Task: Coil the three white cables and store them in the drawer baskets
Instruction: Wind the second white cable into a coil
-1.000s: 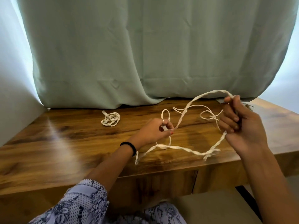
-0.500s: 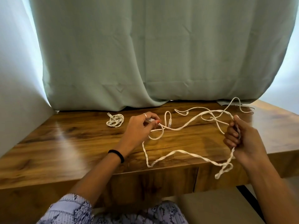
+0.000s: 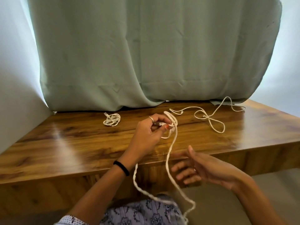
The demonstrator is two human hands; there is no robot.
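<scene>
Cable (image 3: pixel 168 161) looks light and limp; left hand (image 3: pixel 148 135) pinches its plug end, right hand (image 3: pixel 203 169) spread, holding nothing, beside the hanging slack.

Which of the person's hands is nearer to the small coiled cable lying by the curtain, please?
Left. The left hand is just right of the coiled cable, over the desk; the right hand hangs off the desk's front edge, farther away.

Coiled cable (image 3: pixel 112 119) lies on the table (image 3: pixel 65 143), left of the loose cable (image 3: pixel 209 118).
</scene>
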